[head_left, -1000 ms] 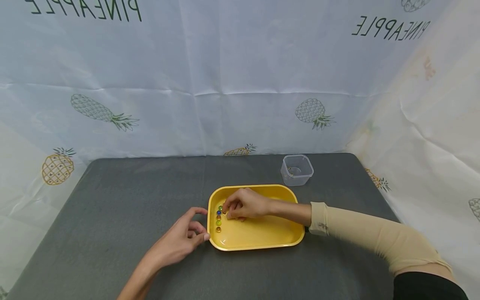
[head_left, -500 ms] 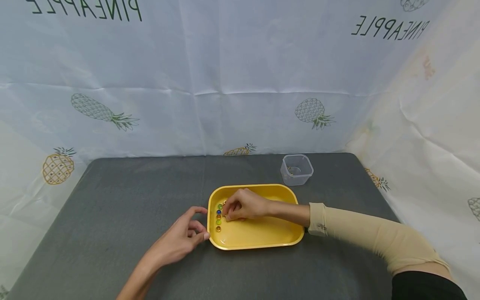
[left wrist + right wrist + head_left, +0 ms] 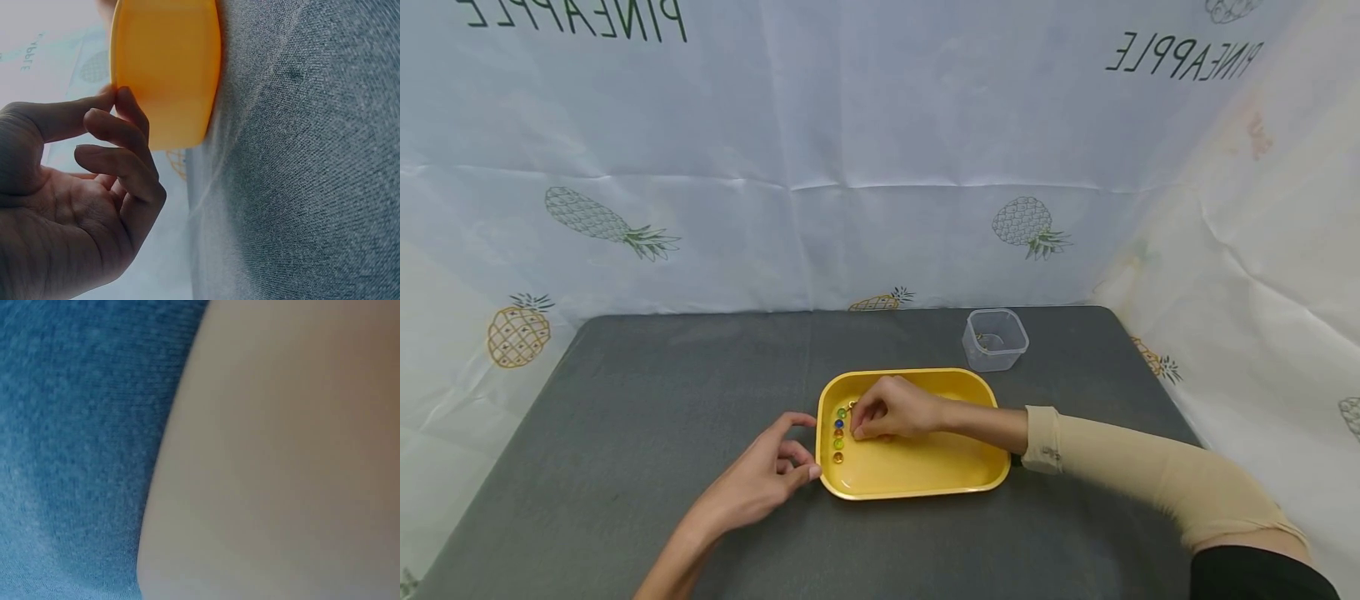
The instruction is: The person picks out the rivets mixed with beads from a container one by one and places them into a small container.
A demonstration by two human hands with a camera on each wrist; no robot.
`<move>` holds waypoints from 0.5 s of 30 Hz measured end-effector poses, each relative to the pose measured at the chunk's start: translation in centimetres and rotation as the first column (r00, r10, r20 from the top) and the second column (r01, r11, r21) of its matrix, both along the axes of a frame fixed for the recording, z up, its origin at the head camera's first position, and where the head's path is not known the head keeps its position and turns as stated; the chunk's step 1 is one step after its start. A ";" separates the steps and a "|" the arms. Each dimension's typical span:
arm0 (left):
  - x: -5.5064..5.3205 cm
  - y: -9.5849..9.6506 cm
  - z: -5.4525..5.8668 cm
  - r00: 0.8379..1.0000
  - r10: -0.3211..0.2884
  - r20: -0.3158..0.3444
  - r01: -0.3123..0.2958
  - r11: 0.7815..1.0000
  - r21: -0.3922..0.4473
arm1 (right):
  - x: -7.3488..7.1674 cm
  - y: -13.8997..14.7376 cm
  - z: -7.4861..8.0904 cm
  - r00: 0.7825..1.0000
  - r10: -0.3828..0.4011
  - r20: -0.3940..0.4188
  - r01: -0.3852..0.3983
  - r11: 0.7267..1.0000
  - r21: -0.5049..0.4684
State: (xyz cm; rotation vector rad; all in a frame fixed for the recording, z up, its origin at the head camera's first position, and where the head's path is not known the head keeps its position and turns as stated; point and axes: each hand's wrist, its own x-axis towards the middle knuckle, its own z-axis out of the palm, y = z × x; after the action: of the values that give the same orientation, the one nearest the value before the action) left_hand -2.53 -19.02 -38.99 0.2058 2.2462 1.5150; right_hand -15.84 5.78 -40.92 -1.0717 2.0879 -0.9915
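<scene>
A yellow tray (image 3: 917, 479) lies on the table. Along its left end runs a row of small glass marbles, among them a blue marble (image 3: 838, 424), a green marble (image 3: 838, 444) and an amber marble (image 3: 838, 457). Another amber marble (image 3: 852, 405) sits near the top of the row. My left hand (image 3: 758, 477) holds the tray's left end, thumb and index finger at its rim; the left wrist view shows the other fingers bent under the palm. Over the tray, my right hand (image 3: 897, 408) points down with fingertips pinched together beside the row, mostly hiding a marble there.
A clear plastic container (image 3: 995, 342) with small golden bits inside stands behind the tray, to the right. The table (image 3: 700, 375) has a dark grey cover and meets a pineapple-print curtain (image 3: 880, 233) at the back. The right wrist view shows mostly a blurred beige surface (image 3: 269, 462).
The right fingertips have shifted very slightly within the tray, and the amber marble seen beside them a second ago is now mostly covered. My left hand stays at the rim.
</scene>
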 end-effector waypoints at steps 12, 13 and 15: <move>0.0 0.0 0.0 1.000 -0.003 0.003 0.003 1.000 0.007 | -0.1 0.9 1.2 0.999 0.016 0.049 -0.016 1.000 -0.004; 0.0 0.0 0.0 1.000 -0.003 0.005 0.003 1.000 0.008 | -0.1 1.0 1.3 0.999 0.021 0.046 -0.021 1.000 -0.007; 0.0 0.0 0.0 1.000 -0.002 0.009 0.002 1.000 0.007 | -0.2 1.3 1.7 0.999 0.029 0.035 -0.028 0.999 -0.016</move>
State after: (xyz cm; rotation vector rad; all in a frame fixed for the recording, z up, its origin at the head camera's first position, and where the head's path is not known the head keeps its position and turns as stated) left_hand -2.55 -19.02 -39.04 0.2026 2.2330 1.5205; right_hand -16.03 7.06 -39.25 -1.0814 2.0349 -1.0069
